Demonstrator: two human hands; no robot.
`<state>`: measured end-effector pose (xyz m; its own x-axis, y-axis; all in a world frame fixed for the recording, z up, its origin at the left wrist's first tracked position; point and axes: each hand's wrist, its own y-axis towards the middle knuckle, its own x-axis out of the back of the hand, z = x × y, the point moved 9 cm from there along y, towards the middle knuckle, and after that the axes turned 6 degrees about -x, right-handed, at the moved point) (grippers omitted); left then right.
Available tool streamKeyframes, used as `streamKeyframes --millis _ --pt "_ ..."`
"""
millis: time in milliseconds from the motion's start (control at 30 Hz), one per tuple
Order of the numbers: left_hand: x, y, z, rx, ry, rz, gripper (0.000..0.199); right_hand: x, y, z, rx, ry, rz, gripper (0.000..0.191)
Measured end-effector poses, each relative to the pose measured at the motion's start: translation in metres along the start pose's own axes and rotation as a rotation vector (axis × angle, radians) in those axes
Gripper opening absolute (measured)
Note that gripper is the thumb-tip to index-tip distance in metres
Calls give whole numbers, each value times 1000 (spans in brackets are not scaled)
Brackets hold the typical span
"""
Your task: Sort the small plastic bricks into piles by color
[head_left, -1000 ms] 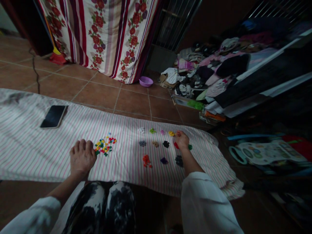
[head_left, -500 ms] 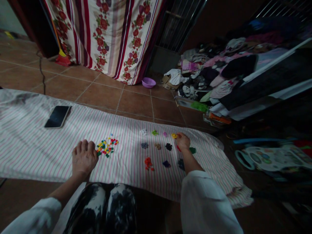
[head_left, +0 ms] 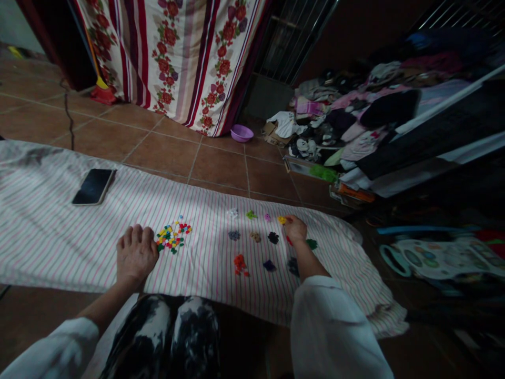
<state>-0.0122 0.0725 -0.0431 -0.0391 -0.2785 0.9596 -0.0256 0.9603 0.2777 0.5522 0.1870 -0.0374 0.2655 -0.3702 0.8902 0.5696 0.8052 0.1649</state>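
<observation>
Right hand [head_left: 295, 229]: bunched, still at yellow pile [head_left: 281, 220], cannot tell if pinching; pile visibly unchanged. Left hand [head_left: 137, 255]: spread palm-down beside mixed-colour pieces [head_left: 172, 238].

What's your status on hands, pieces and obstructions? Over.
Left hand palm-down beside mixed-colour pile. Right hand at yellow pile, grip unclear. Red pile partly hidden behind right hand.

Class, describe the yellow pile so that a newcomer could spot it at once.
On the striped cloth, look right of the mixed-colour scatter of small pieces. In the far row of single-colour piles, find the yellow pile by the right hand. Its yellow sets it apart from the pink pile on its left.
</observation>
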Motion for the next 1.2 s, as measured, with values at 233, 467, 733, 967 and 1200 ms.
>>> streamKeyframes --millis 233,467,733,967,1200 --pt "2 0 -2 -1 20 12 37 1 -1 1 13 -24 2 28" --pt "-2 -1 1 4 3 11 36 11 -9 14 69 -6 -52 32" --pt "2 -1 1 16 -45 15 37 18 -33 46 186 108 -112 33" --pt "7 0 -3 -10 -24 -6 36 21 -79 92 389 282 -123 30" --pt "13 0 -7 -37 34 5 35 13 -135 133 522 357 -55 29"
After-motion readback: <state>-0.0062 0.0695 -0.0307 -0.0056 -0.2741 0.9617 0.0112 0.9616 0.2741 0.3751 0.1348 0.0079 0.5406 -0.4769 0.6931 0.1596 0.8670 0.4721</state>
